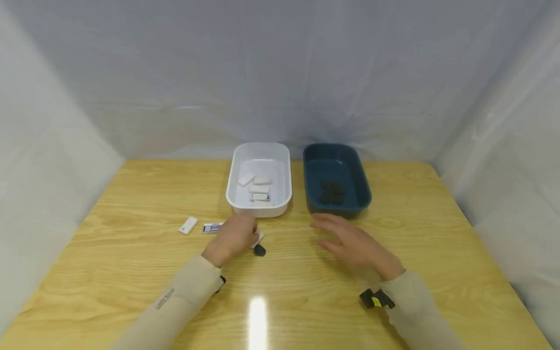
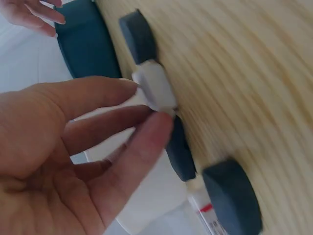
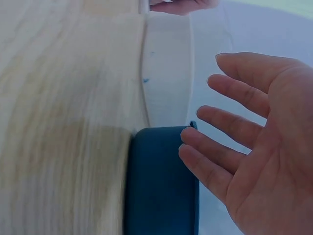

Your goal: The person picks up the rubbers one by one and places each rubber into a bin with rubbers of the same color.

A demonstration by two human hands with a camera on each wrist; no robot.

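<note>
White eraser (image 2: 155, 87) pinched in left hand (image 1: 232, 238), pickup step; right hand (image 1: 354, 243) released, hovering. Next: lift into white tray (image 1: 280, 160).

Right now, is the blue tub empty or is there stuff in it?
Not empty. The blue tub holds a few dark erasers on its floor, as the head view shows. The exact count is too blurry to tell.

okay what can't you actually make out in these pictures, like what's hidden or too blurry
- Head view: the white eraser under the left hand is mostly covered by its fingers.
- Head view: the dark pieces in the blue bin blend with its floor, too small to count.
- Head view: print on the labelled eraser is too small to read.
- Right wrist view: motion blur smears the table; the right hand is cut off by the edge.
</note>
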